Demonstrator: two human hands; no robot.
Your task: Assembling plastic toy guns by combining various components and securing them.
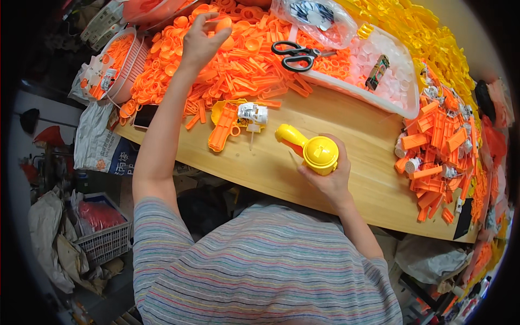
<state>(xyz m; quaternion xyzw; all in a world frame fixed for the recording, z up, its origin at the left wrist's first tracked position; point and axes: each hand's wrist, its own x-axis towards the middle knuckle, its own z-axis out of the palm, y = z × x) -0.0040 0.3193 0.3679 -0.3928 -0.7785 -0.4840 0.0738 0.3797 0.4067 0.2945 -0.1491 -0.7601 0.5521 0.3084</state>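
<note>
My right hand (331, 179) is wrapped round a yellow plastic toy body (320, 153), with a round domed end and a rounded arm; a bit of orange shows on its underside. Above the far-left pile, my left hand (201, 42) reaches out, thumb and fingers apart, beside an orange domed cap (223, 25). Nothing is plainly gripped in it. On the table between my arms lies a half-assembled toy (223, 129) of yellow shell and orange handle, with a white motor unit (252, 115) and thin wires on it.
Orange plastic parts (238, 70) are heaped along the far side. Black-handled scissors (298, 56) rest by a white tray (357, 89) of translucent pieces. Yellow parts (433, 32) fill the far right; orange assemblies (436, 143) with white motors are piled at right. A basket (127, 65) stands at left.
</note>
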